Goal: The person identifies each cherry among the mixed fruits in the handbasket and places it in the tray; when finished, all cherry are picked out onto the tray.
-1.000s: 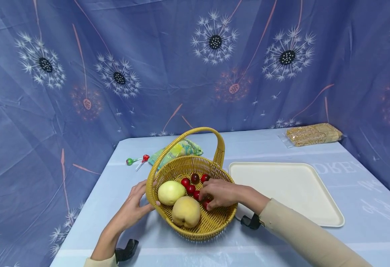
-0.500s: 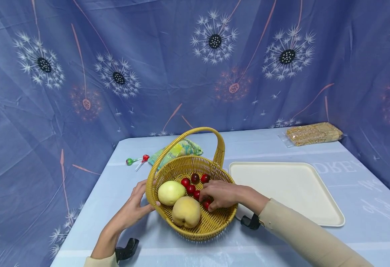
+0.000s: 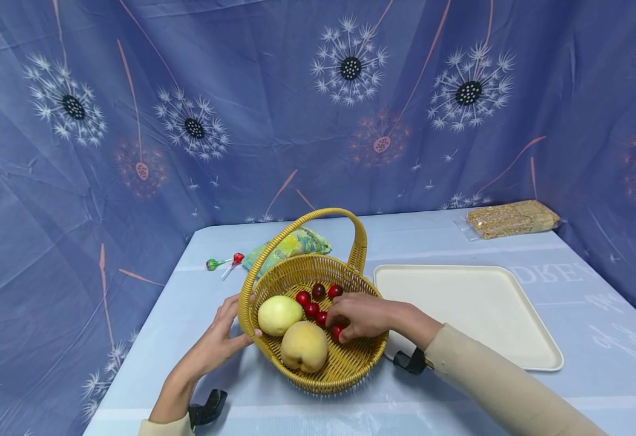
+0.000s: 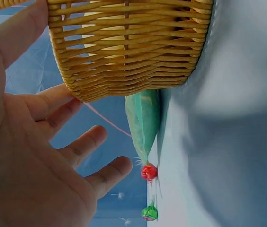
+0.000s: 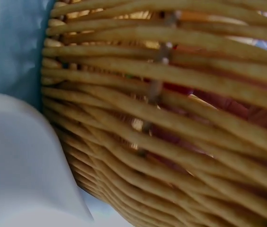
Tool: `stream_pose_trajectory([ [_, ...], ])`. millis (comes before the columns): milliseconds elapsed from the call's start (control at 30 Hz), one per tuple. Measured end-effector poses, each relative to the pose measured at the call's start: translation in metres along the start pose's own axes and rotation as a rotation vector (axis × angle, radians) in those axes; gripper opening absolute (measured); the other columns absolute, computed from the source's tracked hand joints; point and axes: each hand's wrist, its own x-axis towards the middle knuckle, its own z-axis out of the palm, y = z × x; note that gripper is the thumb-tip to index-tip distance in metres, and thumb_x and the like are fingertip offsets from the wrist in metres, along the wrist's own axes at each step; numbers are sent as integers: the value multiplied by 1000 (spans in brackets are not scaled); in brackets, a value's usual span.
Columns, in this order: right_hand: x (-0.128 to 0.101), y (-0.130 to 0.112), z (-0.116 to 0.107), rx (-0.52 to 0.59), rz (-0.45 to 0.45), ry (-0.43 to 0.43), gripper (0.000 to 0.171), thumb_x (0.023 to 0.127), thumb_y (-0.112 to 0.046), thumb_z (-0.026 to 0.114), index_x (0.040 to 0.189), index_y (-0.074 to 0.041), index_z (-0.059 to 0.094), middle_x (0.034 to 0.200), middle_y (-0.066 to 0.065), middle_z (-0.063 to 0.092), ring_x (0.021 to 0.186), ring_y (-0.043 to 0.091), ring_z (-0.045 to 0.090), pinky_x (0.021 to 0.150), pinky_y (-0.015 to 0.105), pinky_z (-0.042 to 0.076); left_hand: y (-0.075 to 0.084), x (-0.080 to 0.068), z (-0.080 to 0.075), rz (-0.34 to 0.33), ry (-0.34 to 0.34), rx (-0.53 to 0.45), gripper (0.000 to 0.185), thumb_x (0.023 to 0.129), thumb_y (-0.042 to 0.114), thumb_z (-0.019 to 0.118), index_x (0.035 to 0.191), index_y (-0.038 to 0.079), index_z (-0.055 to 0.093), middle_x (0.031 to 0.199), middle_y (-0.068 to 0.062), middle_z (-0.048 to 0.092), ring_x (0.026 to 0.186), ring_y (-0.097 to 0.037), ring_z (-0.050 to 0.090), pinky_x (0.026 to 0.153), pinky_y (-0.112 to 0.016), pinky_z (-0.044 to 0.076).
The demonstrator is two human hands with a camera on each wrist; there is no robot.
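A woven basket (image 3: 345, 374) with an arched handle (image 3: 328, 212) sits on the table. My left hand (image 3: 216, 339) holds its left rim by the handle's base, thumb and fingertips at the edge. In the left wrist view the ring and little fingers stand spread, off the weave. My right hand (image 3: 362, 315) reaches inside over the right rim, fingers bent, pinching a red cherry (image 3: 337, 332). More cherries (image 3: 311, 309) lie beside those fingers. A pale yellow-green round fruit (image 3: 279, 315) and a peach (image 3: 304, 347) rest in the left half. Basket weave largely hides this hand in the right wrist view.
A cream tray (image 3: 459, 303) stands right of the basket, under the right forearm. Behind the basket lie a green bag (image 3: 301, 242) and two lollipops, one red (image 3: 238, 258), one green (image 3: 212, 264). A clear pack of yellowish food (image 3: 508, 219) lies at the back right.
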Motion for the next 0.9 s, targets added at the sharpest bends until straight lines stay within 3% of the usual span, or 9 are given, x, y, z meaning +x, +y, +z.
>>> stream_pose_trajectory([
  [167, -4, 0, -7, 28, -22, 45, 32, 82, -25, 71, 112, -18, 67, 106, -6, 62, 92, 9, 53, 84, 28, 44, 1, 0, 0, 2, -6, -4, 69, 85, 27, 70, 144, 13, 36, 146, -10, 30, 138, -33, 20, 102, -70, 25],
  [400, -17, 0, -22, 65, -10, 129, 31, 83, -27, 72, 112, -19, 67, 108, -8, 62, 101, 10, 56, 90, 33, 45, 1, 0, 1, 5, -2, 4, 67, 86, 22, 69, 144, 12, 37, 146, -10, 30, 137, -33, 20, 102, -70, 25],
  [600, -34, 2, -36, 94, 8, 225, 32, 83, -27, 72, 113, -18, 67, 107, -8, 60, 99, 12, 56, 87, 33, 47, 1, 0, 1, 0, -1, 5, 67, 86, 25, 69, 143, 11, 37, 146, -10, 30, 137, -33, 21, 102, -69, 26],
  [900, -68, 15, -46, 177, 66, 383, 34, 82, -28, 73, 115, -30, 64, 103, -15, 61, 97, 8, 54, 83, 30, 48, 3, -1, 1, -2, -3, -7, 66, 86, 24, 69, 143, 12, 37, 145, -10, 30, 138, -34, 21, 102, -69, 26],
])
